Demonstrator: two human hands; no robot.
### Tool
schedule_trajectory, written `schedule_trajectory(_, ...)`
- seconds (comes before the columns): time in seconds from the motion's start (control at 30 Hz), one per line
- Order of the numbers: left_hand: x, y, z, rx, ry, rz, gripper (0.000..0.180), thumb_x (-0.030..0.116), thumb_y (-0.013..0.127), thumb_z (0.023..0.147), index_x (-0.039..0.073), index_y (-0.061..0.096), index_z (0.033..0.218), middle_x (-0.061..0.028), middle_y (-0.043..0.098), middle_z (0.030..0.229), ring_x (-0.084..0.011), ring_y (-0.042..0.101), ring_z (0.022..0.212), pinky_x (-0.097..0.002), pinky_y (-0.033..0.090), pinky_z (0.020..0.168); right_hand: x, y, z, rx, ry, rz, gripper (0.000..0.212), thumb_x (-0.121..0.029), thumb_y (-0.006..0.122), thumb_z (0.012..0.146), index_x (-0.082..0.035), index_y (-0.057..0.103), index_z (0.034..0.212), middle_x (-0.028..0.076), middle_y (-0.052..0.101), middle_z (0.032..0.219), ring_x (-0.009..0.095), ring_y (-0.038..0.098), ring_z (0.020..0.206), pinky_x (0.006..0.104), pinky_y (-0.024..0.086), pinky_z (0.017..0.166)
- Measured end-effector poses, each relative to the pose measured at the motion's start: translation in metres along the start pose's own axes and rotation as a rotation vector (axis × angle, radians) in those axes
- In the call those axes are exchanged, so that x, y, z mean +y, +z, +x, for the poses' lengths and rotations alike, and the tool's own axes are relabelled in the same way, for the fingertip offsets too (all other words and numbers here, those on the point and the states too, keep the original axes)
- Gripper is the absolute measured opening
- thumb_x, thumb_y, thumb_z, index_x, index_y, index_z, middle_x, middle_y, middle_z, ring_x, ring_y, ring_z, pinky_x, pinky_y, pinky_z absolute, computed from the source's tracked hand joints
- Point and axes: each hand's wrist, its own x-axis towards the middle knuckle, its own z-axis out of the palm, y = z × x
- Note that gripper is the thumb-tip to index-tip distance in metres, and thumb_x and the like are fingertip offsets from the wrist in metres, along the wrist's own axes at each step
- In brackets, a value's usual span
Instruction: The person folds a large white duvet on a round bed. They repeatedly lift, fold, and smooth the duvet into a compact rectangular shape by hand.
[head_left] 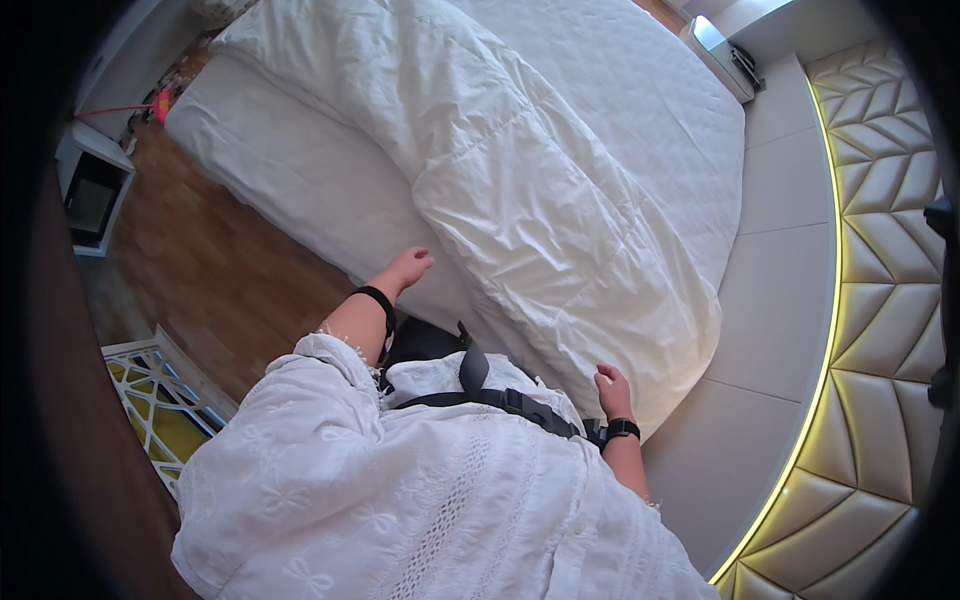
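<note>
A white duvet [540, 200] lies bunched diagonally over the bed, creased all along its length. My left hand [411, 265] hovers over the white sheet [300, 175] on the bed's left part, near the duvet's edge. Its fingers are loosely bent and hold nothing that I can see. Lower right, my right hand [613, 391] is beside the duvet's near end, fingers slightly curled and apart, with no cloth visible in them. Whether it touches the duvet I cannot tell. On the duvet's far side the quilted white mattress [640, 90] shows bare of it.
Along the right runs a padded headboard [890, 330] edged with a yellow light strip [832, 250], and a pale ledge [785, 190] beside the bed. Wooden floor [200, 235] lies to the left, with a white cabinet [95, 190] and a white lattice panel [150, 395].
</note>
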Motion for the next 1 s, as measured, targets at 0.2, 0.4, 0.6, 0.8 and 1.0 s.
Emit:
schedule_trajectory(0.2,0.032,0.024,0.002,-0.080,-0.228,-0.358,0.072,0.046,0.058,0.080,0.007,0.031,0.136,-0.0106,0.039,0.134,-0.0255,0.038,0.120,-0.0451,0.033,0.096,0.026,-0.015,-0.026,-0.011,0.151,0.010,0.028,-0.014,0.059,0.081,-0.002,0.061,0.106,0.010,0.063,0.099,0.017,0.058,0.093,0.0281,0.044,0.083)
schedule_trajectory(0.4,0.044,0.071,0.016,-0.116,-0.294,-0.382,0.075,0.048,0.064,0.076,0.006,0.037,0.131,-0.0104,0.041,0.132,-0.0274,0.037,0.121,-0.0455,0.029,0.099,0.067,-0.042,-0.077,0.040,0.391,0.014,0.028,-0.016,0.060,0.079,-0.002,0.062,0.103,0.009,0.064,0.094,0.015,0.060,0.084,0.0269,0.047,0.075)
schedule_trajectory(0.6,0.039,0.096,0.032,-0.090,-0.220,-0.735,0.055,0.021,0.071,0.074,0.002,0.047,0.120,-0.0091,0.055,0.114,-0.0243,0.054,0.102,-0.0389,0.043,0.086,0.065,-0.057,-0.092,0.074,0.444,0.000,0.025,-0.015,0.061,0.081,-0.002,0.063,0.102,0.005,0.065,0.089,0.013,0.058,0.080,0.0263,0.047,0.073)
schedule_trajectory(0.8,0.036,0.068,0.017,-0.090,-0.097,-0.530,0.038,0.014,0.063,0.081,0.006,0.050,0.115,-0.0052,0.060,0.101,-0.0194,0.058,0.090,-0.0352,0.051,0.074,0.045,-0.033,-0.064,-0.006,0.268,0.007,0.031,-0.021,0.059,0.082,0.000,0.060,0.106,0.012,0.064,0.098,0.018,0.060,0.091,0.0288,0.046,0.081)
schedule_trajectory(1.0,0.029,0.042,-0.003,-0.127,-0.164,-0.165,0.030,0.019,0.054,0.087,0.006,0.048,0.113,-0.0046,0.058,0.087,-0.0155,0.059,0.078,-0.0316,0.052,0.069,0.056,0.017,-0.062,0.055,0.441,0.388,0.030,-0.020,0.058,0.084,-0.003,0.059,0.109,0.007,0.063,0.101,0.013,0.057,0.092,0.0263,0.044,0.080)
